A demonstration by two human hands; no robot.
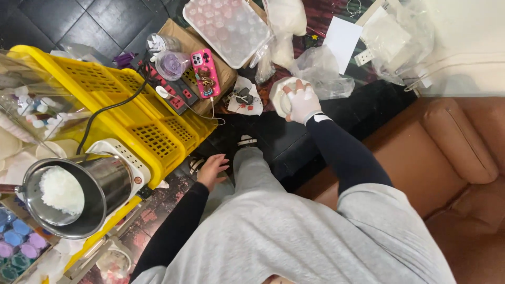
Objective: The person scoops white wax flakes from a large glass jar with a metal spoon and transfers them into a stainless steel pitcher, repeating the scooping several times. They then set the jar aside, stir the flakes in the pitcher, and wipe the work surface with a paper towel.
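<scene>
White and rounded, wrapped in clear film: bundle (284,94) sits on dark floor (294,147), just ahead of brown couch (457,142). Gripped by right hand (303,102), white-gloved, fingers curled over bundle's top. Left hand (212,169) bare, fingers loosely spread, resting against grey-trousered knee (252,168), holding nothing.

Beside bundle, crumpled clear bags (326,73), one touching it. Farther up, clear lidded tray (227,29) packed with small round pale pieces in rows. White sheet (342,39) lying near bags.

Over on left: yellow crate (131,115), upturned, serving as a stand. On top, black power strip (171,87) with red switches, cord running off it. Two clear cups (168,58) near strip, one holding something purple. Pink phone (205,73) flat on cardboard (226,73).

Steel pot (79,189) on white hotplate (134,163), white flakes heaped at bottom. Below, at frame's corner, mould tray (18,242) with round blue, purple and green pieces in its cells. Clear tub (31,100) at far left, small white bits inside.
</scene>
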